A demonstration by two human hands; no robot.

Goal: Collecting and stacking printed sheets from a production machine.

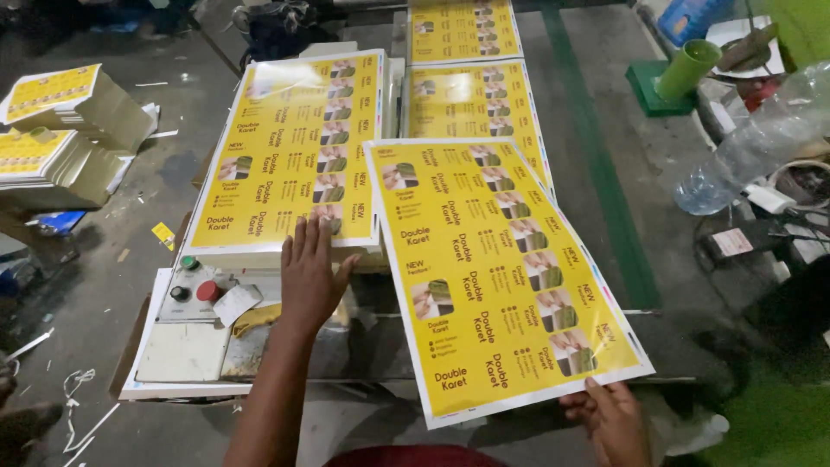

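Note:
My right hand point(609, 419) grips the near edge of a large yellow printed sheet point(501, 268) and holds it tilted over the machine bed. My left hand point(309, 272) rests flat, fingers spread, on the near edge of a stack of the same yellow sheets point(290, 151). Two more yellow sheets point(475, 99) lie further back on the feed path, one behind the other.
A control panel point(194, 290) with green, black and red buttons sits by my left hand, with a yellow rag beside it. Stacks of printed sheets point(60, 130) stand on the floor at left. A clear plastic bottle point(752, 143) and a green cylinder point(687, 69) are at right.

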